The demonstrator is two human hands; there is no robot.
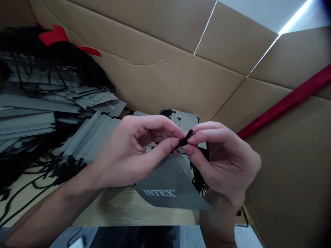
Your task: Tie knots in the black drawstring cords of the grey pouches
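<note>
A short black cord (184,141) with a knot-like lump sits between the fingertips of both hands. My left hand (144,148) pinches it from the left with thumb and fingers. From the right, my right hand (222,155) grips the same cord between thumb and fingertips. Below the hands hangs a grey sheet (165,181) printed with white INTEX lettering, its top edge close to the cord. How the cord joins the sheet is hidden by the fingers.
Stacks of grey pieces (88,134) with black cords lie at the left, more (184,119) behind the hands. Red strips (54,36) rest on black cords. Cardboard (155,75) walls the back and right; a red band (284,103) crosses the right. The tabletop (116,210) is pale.
</note>
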